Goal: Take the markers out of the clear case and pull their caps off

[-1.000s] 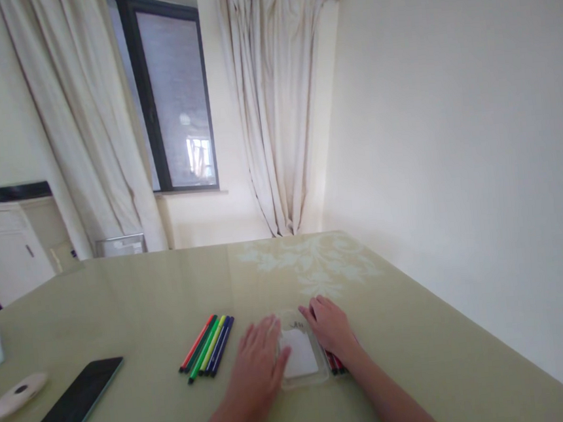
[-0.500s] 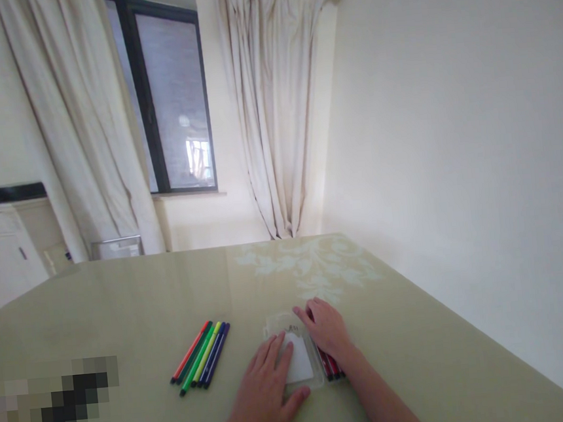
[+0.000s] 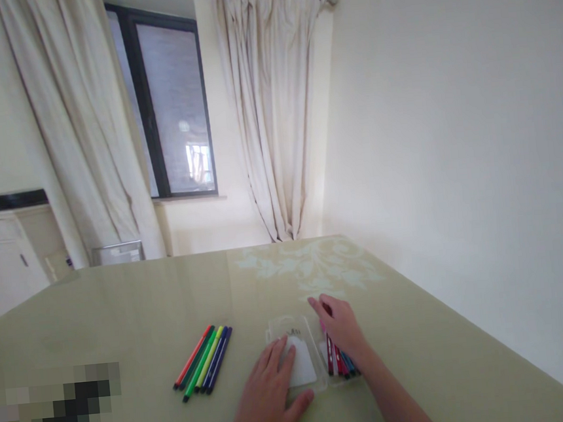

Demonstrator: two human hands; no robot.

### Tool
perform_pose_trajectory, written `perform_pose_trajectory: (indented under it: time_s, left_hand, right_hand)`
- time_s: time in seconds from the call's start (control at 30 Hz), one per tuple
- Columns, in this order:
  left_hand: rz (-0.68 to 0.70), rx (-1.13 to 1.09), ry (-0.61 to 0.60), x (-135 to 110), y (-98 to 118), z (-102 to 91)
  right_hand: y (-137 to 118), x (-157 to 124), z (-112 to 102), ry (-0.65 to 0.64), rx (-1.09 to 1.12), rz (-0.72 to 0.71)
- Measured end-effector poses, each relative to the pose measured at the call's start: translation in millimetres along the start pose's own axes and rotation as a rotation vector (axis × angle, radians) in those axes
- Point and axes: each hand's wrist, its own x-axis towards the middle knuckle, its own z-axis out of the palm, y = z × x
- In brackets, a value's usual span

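Observation:
A clear plastic case [image 3: 322,377] lies opened flat on the table, with a white paper piece [image 3: 302,365] in its left half. My left hand [image 3: 272,392] rests over that half, fingers stretched and spread across the paper. Dark red, purple and blue marker pens [image 3: 338,365] lie side by side in the right half. Above their far ends is my right hand [image 3: 341,327], its fingers curled; the fingertips and anything in them are hidden. Left of my hands lies a loose group of markers [image 3: 203,362] in orange, green, yellow and dark blue, with dark caps toward me.
The greenish table [image 3: 122,304] has a pale floral pattern [image 3: 310,261] toward its far right. A wall [image 3: 464,155] runs along the table's right side. Beyond the far edge are curtains [image 3: 278,119] and a window [image 3: 176,108]. A white cabinet [image 3: 4,255] stands at the far left.
My right hand has moved right, so more of the markers in the case show, including blue ones. My left hand stays on the paper. The view has tilted slightly.

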Motion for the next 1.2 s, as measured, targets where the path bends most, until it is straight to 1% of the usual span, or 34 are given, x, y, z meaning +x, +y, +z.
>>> perform_pose_trajectory:
  time_s: [0.07,0.1,0.13,0.17,0.23,0.3,0.37,0.43,0.5,0.53,0.57,0.6,0.67,0.7,0.73,0.77,0.83,0.97,1.07,1.13,1.2]
  left_hand:
    - [0.052,0.019,0.049,0,-3,1.1]
    - [0.08,0.036,0.083,0,-3,0.4]
    - [0.107,0.057,0.123,0,-3,-0.9]
    - [0.131,0.08,0.166,0,-1,-2.5]
    - [0.136,0.129,0.239,0,3,-5.3]
    - [0.062,0.173,0.268,1,9,-5.9]
    - [0.0,0.193,0.232,2,13,-5.4]
    - [-0.027,0.185,0.164,4,13,-7.5]
    - [-0.084,0.176,0.087,6,9,-15.9]
    - [-0.147,0.188,0.06,7,6,-22.6]
    - [-0.219,0.213,0.039,7,2,-30.5]
    - [-0.287,0.254,0.039,8,-3,-39.0]
    - [-0.411,0.362,0.08,7,-15,-54.3]
    - [-0.453,0.419,0.099,5,-21,-60.1]
    - [-0.478,0.466,0.11,4,-27,-64.1]
    - [-0.494,0.502,0.117,2,-32,-66.3]
    - [-0.512,0.537,0.118,-1,-40,-66.7]
    - [-0.537,0.547,0.14,-5,-46,-63.9]
    - [-0.538,0.527,0.143,-5,-45,-66.5]
    - [-0.546,0.508,0.138,-5,-44,-68.8]
    - [-0.58,0.509,0.168,-5,-45,-68.8]
  right_hand:
    - [-7,-3,-4,0.152,0.054,0.056]
    - [-12,-5,-2,0.195,0.09,0.073]
    - [-17,-9,1,0.206,0.129,0.081]
    - [-23,-14,7,0.185,0.171,0.083]
    - [-37,-26,23,0.073,0.264,0.086]
    - [-51,-39,39,-0.095,0.365,0.088]
    - [-61,-49,49,-0.158,0.406,0.06]
    - [-64,-51,51,-0.196,0.414,0.022]
    - [-59,-44,44,-0.203,0.398,0.007]
    - [-53,-37,37,-0.185,0.38,0.011]
    - [-45,-30,30,-0.121,0.351,0.038]
    - [-35,-23,22,-0.049,0.322,0.065]
    - [-12,-9,6,0.105,0.233,0.11]
    - [-1,-4,0,0.147,0.173,0.129]
    - [9,0,-4,0.149,0.112,0.145]
    - [17,2,-7,0.135,0.046,0.156]
    - [27,3,-6,0.06,-0.076,0.158]
    - [28,-1,3,-0.1,-0.297,0.069]
    - [24,-3,7,-0.145,-0.398,0.004]
    - [23,-3,7,-0.155,-0.441,-0.013]
    - [23,-3,8,-0.159,-0.471,-0.024]
